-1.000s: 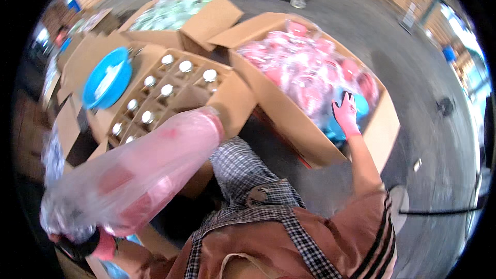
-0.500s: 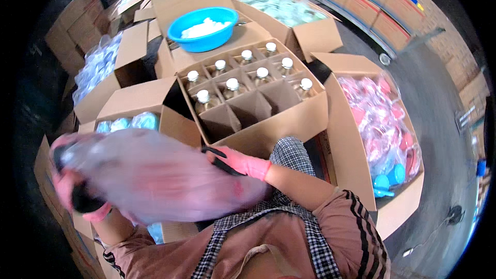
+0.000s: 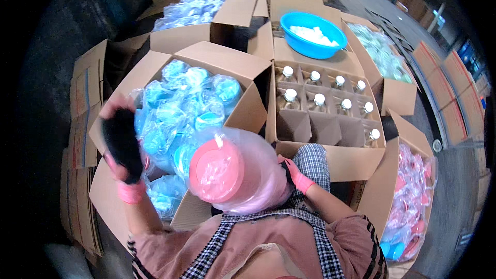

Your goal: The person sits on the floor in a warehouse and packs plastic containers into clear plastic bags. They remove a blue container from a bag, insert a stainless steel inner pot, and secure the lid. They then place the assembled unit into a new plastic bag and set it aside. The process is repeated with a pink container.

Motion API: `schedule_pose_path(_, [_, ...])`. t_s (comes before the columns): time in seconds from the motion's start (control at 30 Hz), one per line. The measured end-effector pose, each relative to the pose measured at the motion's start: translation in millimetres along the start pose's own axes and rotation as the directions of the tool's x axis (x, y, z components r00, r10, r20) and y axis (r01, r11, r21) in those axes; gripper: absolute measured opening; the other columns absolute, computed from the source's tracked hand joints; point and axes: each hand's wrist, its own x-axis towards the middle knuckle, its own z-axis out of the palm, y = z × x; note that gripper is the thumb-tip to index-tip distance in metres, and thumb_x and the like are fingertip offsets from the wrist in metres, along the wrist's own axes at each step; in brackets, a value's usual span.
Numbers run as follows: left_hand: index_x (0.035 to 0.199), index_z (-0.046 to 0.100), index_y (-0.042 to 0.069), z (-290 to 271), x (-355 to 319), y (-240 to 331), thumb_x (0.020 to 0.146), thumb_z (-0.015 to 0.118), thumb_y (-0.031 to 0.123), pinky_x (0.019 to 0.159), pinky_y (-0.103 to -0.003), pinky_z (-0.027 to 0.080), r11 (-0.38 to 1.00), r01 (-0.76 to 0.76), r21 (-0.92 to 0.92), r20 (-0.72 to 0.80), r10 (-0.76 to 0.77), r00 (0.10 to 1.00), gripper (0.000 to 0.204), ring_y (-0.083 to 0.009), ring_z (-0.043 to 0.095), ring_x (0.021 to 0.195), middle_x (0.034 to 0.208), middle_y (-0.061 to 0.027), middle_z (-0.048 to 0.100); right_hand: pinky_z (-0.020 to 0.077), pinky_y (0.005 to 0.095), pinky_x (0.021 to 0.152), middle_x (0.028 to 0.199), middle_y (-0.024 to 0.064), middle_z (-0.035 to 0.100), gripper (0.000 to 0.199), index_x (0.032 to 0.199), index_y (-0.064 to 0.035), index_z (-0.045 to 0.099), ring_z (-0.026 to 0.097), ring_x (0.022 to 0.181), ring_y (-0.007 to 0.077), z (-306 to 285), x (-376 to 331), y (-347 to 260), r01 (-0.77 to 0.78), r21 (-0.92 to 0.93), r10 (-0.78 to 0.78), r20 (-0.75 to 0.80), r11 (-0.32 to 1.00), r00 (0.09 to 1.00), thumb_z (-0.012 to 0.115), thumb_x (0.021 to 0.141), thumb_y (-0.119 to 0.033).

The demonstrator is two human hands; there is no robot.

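Observation:
A large bundle in clear plastic, with a round pink lid-like end [image 3: 217, 169], rests against my lap and points up to the left. My right hand [image 3: 297, 173], in a pink glove with black on the fingers, is closed against the bundle's right side; its fingertips are partly hidden. My left hand [image 3: 123, 142], in a pink and black glove, is raised apart from the bundle, over the left edge of an open carton [image 3: 157, 62]. Its fingers are smeared by motion. Several blue lidded pieces in clear bags [image 3: 178, 108] fill that carton.
Ahead, a divided carton [image 3: 330, 157] holds several white-capped bottles [image 3: 319, 101]. A blue basin [image 3: 310, 46] with white pieces stands behind it. Cartons of bagged pink pieces [image 3: 411, 196], green pieces [image 3: 382, 51] and pale purple pieces [image 3: 191, 10] surround me.
My view has turned left. My left hand has come off the bundle and moved up beside it. The bundle now shows its round pink end; my right hand stays by it.

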Motion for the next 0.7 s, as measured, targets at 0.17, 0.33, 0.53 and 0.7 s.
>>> schedule_pose_path(0.17, [0.131, 0.029, 0.004, 105.4, -188.3, -40.9, 0.080, 0.060, 0.033, 0.102, -0.035, 0.026, 0.695, 0.694, -0.188, -0.230, -0.718, 0.657, 0.066, -0.0193, 0.034, 0.121, 0.131, -0.0074, 0.037, 0.0402, 0.0243, 0.080, 0.097, 0.0045, 0.058, 0.037, 0.106, 0.0001, 0.054, 0.051, 0.089, 0.0123, -7.9, -26.9, -11.4, 0.044, -0.236, -0.075, -0.123, 0.971, 0.990, 0.047, 0.089, -0.032])
schedule_pose_path(0.33, [0.134, 0.021, 0.002, 107.8, -232.4, -72.6, 0.075, 0.059, 0.049, 0.100, -0.036, 0.028, 0.737, 0.655, 0.170, 0.030, -0.668, 0.744, 0.085, -0.0231, 0.032, 0.123, 0.134, -0.0124, 0.032, 0.0294, 0.0293, 0.098, 0.130, 0.0077, 0.038, 0.064, 0.129, -0.0008, 0.034, 0.038, 0.117, 0.0156, 8.2, -62.1, -73.5, 0.509, 0.049, -0.511, 0.062, 0.859, 0.857, 0.050, 0.084, -0.044])
schedule_pose_path(0.53, [0.131, 0.023, -0.003, 124.9, -172.2, -63.6, 0.074, 0.051, 0.058, 0.100, -0.039, 0.026, 0.782, 0.563, 0.265, -0.240, -0.512, 0.825, 0.088, -0.0278, 0.032, 0.122, 0.132, -0.0163, 0.031, 0.0220, 0.0417, 0.102, 0.133, 0.0208, 0.028, 0.109, 0.135, -0.0005, 0.014, 0.028, 0.124, 0.0338, 15.8, -96.3, -51.0, 0.621, -0.705, -0.629, 0.319, 0.342, 0.709, 0.069, 0.060, -0.057])
schedule_pose_path(0.7, [0.125, 0.037, 0.002, 110.6, -179.0, -83.5, 0.084, 0.045, 0.034, 0.096, -0.031, 0.031, 0.466, 0.506, -0.726, -0.206, -0.849, 0.487, 0.052, -0.0193, 0.044, 0.107, 0.118, -0.0070, 0.046, 0.0165, 0.0409, 0.105, 0.137, 0.0211, 0.017, 0.116, 0.135, -0.0009, 0.007, 0.018, 0.128, 0.0346, -21.5, -120.8, 10.9, 0.433, -0.664, -0.462, 0.146, 0.610, 0.875, 0.076, 0.054, -0.047])
